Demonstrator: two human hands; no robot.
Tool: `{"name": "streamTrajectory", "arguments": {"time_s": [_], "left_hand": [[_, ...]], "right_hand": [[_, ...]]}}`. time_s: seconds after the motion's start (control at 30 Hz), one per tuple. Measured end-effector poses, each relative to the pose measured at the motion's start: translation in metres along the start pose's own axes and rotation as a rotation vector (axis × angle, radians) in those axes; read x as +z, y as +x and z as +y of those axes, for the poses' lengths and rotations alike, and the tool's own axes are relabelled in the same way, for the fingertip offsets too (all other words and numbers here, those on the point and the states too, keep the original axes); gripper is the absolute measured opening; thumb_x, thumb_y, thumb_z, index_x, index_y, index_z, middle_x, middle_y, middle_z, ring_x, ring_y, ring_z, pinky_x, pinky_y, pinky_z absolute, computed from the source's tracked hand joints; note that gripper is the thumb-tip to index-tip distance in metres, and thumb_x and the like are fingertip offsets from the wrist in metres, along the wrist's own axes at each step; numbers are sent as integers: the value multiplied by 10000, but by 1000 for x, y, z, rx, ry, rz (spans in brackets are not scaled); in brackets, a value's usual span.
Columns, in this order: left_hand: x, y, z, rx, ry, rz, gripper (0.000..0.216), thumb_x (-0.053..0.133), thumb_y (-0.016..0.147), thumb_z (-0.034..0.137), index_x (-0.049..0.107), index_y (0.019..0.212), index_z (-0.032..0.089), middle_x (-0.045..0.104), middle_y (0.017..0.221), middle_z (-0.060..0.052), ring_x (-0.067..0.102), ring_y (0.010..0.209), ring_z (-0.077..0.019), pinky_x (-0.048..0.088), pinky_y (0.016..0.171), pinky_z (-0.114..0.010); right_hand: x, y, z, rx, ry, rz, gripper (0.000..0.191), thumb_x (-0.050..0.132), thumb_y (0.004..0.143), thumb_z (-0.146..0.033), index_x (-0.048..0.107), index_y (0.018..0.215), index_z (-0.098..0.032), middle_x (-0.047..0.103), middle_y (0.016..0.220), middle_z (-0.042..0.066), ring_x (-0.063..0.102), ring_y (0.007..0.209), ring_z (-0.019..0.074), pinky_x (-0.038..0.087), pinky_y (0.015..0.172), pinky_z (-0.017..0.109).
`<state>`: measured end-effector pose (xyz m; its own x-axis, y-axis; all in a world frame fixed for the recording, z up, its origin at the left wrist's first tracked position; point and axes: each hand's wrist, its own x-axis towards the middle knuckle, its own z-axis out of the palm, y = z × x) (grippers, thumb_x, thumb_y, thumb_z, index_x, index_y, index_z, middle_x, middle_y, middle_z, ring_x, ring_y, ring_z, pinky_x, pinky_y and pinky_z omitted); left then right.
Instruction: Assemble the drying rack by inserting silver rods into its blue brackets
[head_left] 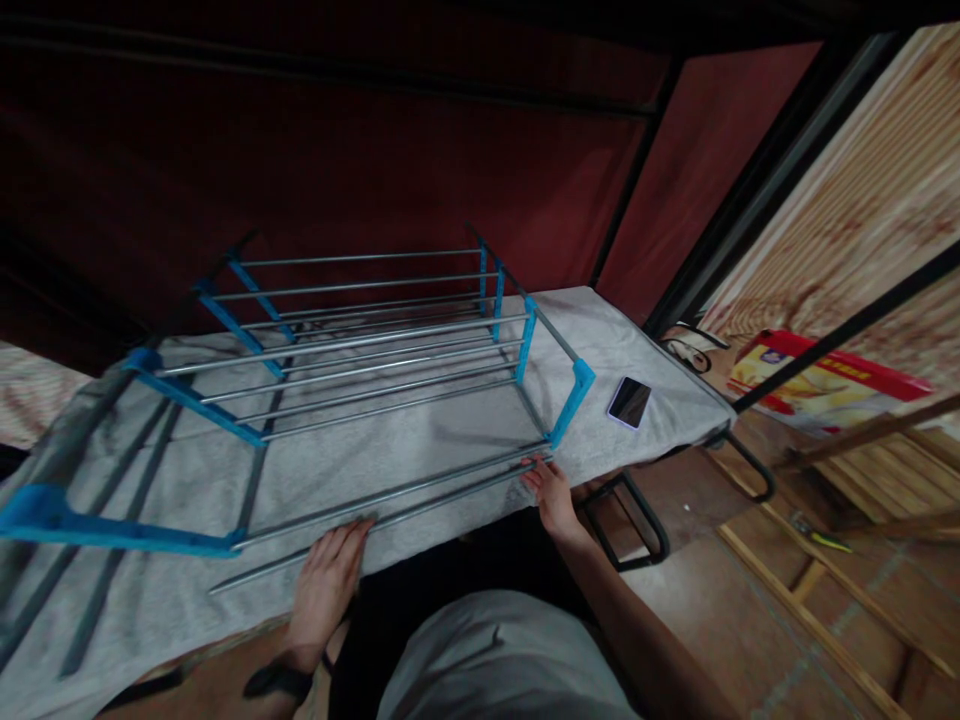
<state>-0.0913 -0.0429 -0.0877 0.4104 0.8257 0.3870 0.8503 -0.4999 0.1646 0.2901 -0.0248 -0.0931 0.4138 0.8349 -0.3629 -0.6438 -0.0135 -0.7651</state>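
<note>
A loose grey metal tube lies along the near edge of the bed, parallel to the lowest front tube of a rack. My left hand is closed over this loose tube left of its middle, with the fingers on top. Near its right end, my right hand grips the same tube between thumb and fingers. Beyond my hands lies the rack, built of grey tubes and bright blue plastic brackets. One blue bracket is just past my right hand; another blue bracket is to the left of my left hand.
More loose tubes lie at the left on the grey bed cover. A phone rests right of the rack. On the floor at the right are a red and yellow box, wooden frames and a tool with a yellow-green handle.
</note>
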Motion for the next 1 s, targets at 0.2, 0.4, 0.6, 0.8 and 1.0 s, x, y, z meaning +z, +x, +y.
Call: {"name": "streamTrajectory", "arguments": {"time_s": [0.2,0.4,0.6,0.8,1.0], "left_hand": [[2,0,6,-36,19,0,370,420,947,227,603,1269,216,681,1089,-100,599,994,-256,443,906,-396],[0,-1,11,-35,-4,-10,376,426,924,171,634,1235,206,683,1116,-107,593,1039,-266,423,929,-394],[-3,0,15,-145,-41,21,320,453,940,231,663,1179,202,695,1079,-110,598,1002,-269,418,910,-399],[-21,-12,-5,-273,-5,56,294,455,923,213,688,1103,215,700,991,-92,594,958,-265,373,965,-437],[-37,-38,-26,-611,99,277,260,507,851,189,696,1029,196,629,1139,-135,501,1160,-330,324,1023,-521]], "right_hand": [[-3,3,-2,47,7,-29,187,752,744,-296,598,816,-216,713,828,28,686,751,162,586,729,301],[1,-2,-3,51,-17,-3,186,741,756,-288,573,804,-224,710,818,8,681,732,137,593,734,277],[1,-6,-1,61,-26,-7,220,784,714,-264,584,788,-211,704,821,-6,686,738,125,601,772,271],[-14,-6,-3,112,-48,-8,216,796,681,-233,605,773,-197,704,823,2,699,771,144,616,783,299],[-23,-7,-1,117,-81,-26,189,792,677,-231,618,742,-191,708,854,7,703,846,152,608,808,283]]}}
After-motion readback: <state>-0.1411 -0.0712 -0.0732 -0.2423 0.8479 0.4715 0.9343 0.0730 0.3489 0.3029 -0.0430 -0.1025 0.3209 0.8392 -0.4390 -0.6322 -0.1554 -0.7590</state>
